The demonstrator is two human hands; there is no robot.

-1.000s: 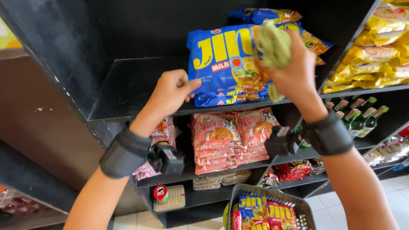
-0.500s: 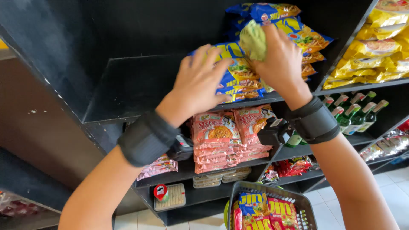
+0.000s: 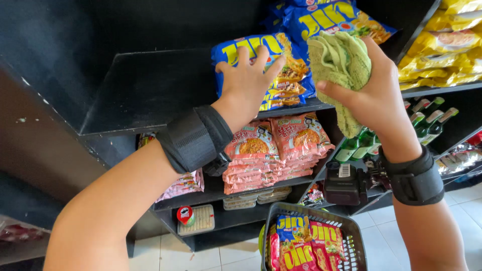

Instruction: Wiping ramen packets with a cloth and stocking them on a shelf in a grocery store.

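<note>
Our left hand [image 3: 247, 85] lies flat, fingers spread, on the blue noodle packet [image 3: 261, 70]. Our right hand [image 3: 374, 95] is clenched round a green cloth [image 3: 337, 62]. We judge the packet light, crinkly and slippery: grip its edges.

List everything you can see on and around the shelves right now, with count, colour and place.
blue packs: several, blue with yellow lettering, top shelf; nearest one lies under the left hand
cloth: one, pale green, bunched in the right hand
yellow packs: a stack, yellow, top shelf at right
pink packs: two stacks, pink, second shelf
bottles: several, green, second shelf at right
basket: one, dark grey, below, holding blue and red packs
shelf: black, bare part at left
floor: white tiles
wrist straps: two, black, one on each wrist
left hand: flat on the nearest blue pack
right hand: closed on the cloth
</note>
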